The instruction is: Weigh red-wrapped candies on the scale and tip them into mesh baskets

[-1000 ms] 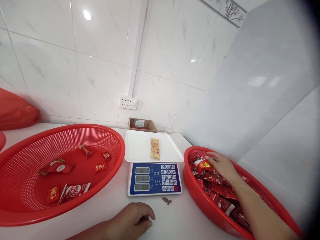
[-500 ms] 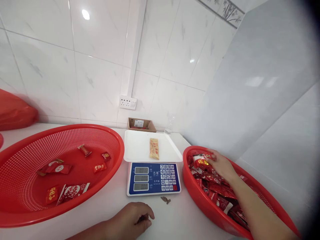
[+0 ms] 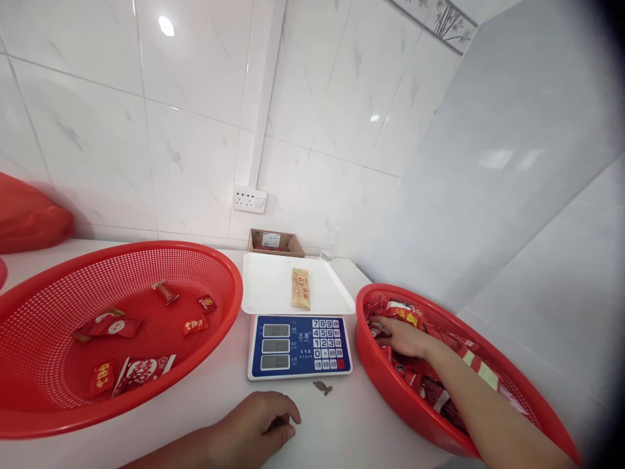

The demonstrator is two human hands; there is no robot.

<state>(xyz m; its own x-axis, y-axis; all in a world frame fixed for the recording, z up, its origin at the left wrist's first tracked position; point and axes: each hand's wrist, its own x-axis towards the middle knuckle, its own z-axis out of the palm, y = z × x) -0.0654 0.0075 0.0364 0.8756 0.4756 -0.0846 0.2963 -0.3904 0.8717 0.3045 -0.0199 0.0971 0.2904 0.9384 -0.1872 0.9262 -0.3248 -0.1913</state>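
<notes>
Right hand (image 3: 403,335) digs in red mesh plastic basket (image 3: 390,384) of red foil snack packets (image 3: 407,317).
Packets light, crinkly, slippery: pinch mid-body. Right grip cannot tell; left hand (image 3: 256,426) curled, empty, on white worktop (image 3: 336,430).

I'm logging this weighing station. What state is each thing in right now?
Scale: switched on, digits unreadable.
Scale tray: holds one tan packet, lying flat.
Left basket: nearly empty, a few red packets.
Right basket: piled with red packets.
Right hand: reaching among those packets; grip unclear.
Left hand: loosely curled on the counter, holding nothing visible.
Cardboard box: open.
</notes>
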